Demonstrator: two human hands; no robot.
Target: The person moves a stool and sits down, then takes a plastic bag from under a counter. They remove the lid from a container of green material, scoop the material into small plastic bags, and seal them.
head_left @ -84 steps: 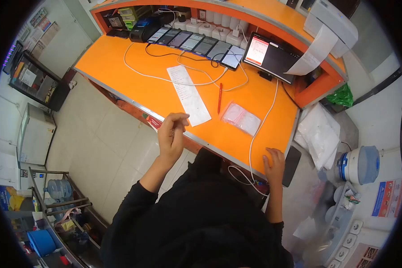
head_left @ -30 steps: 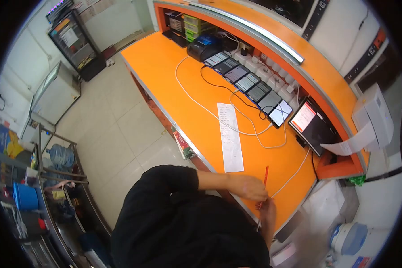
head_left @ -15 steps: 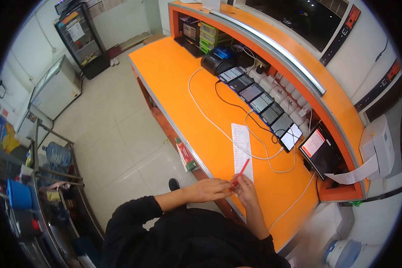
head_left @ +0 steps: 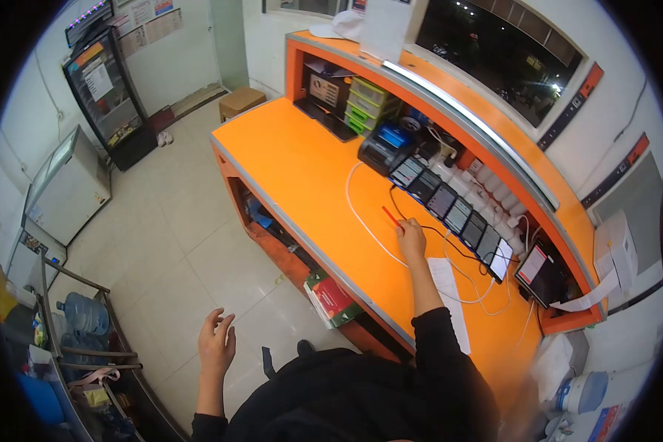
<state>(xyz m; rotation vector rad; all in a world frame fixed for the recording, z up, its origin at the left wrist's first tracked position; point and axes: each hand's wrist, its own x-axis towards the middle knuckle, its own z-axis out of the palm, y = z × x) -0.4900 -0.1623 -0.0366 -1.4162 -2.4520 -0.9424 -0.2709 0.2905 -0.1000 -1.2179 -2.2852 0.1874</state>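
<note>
My right hand (head_left: 412,241) reaches out over the orange counter (head_left: 302,169), its fingers closed on a slim red pen (head_left: 390,215) that points up and left. Behind my right forearm, a long strip of white paper (head_left: 448,295) with faint writing lies on the counter. Nearest that hand, along the back, a row of several phones (head_left: 457,216) leans with cables attached. Away to the left, my left hand (head_left: 216,342) hangs over the tiled floor, fingers apart and holding nothing.
A black and blue printer (head_left: 385,145), green drawers (head_left: 365,105) and a dark safe (head_left: 328,90) stand under the shelf. White cables (head_left: 365,221) cross the counter. A tablet (head_left: 541,274) leans at the right end. To the left is a rack with water bottles (head_left: 86,313).
My hands were together at the pen above the paper. Now they are apart: the right has carried the pen forward across the counter, and the left has swung left, opening. The view has shifted.
</note>
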